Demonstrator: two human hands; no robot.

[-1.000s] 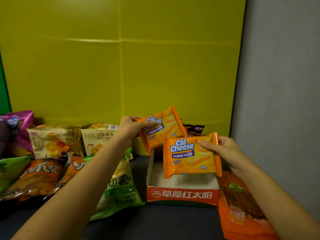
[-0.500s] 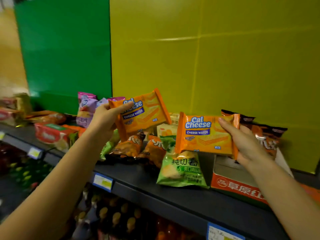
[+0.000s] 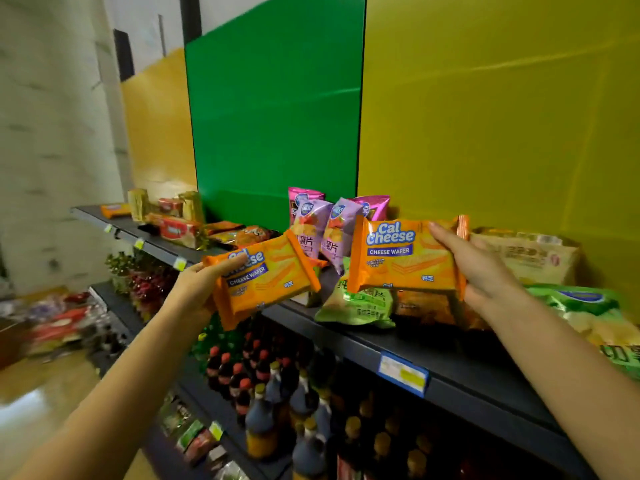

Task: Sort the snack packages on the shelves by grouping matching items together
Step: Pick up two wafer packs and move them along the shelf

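I hold two matching orange Cal Cheese wafer packs in the air in front of the dark top shelf (image 3: 450, 367). My left hand (image 3: 197, 289) grips the left pack (image 3: 266, 277) by its left end, tilted, out past the shelf's front edge. My right hand (image 3: 481, 271) grips the right pack (image 3: 401, 258) by its right end, above a green chip bag (image 3: 356, 304). Purple and pink chip bags (image 3: 325, 226) stand behind the packs against the back panel.
Further left along the shelf lie orange bags (image 3: 249, 235), red packs (image 3: 176, 230) and gold packs (image 3: 138, 204). A beige bag (image 3: 526, 258) and another green bag (image 3: 595, 313) sit at the right. Bottles (image 3: 277, 393) fill the lower shelf. Price tags (image 3: 403, 374) line the shelf edge.
My view has swung left along the shelf. Both hands have carried their wafer packs leftward, away from the red and white box, which is out of view now.
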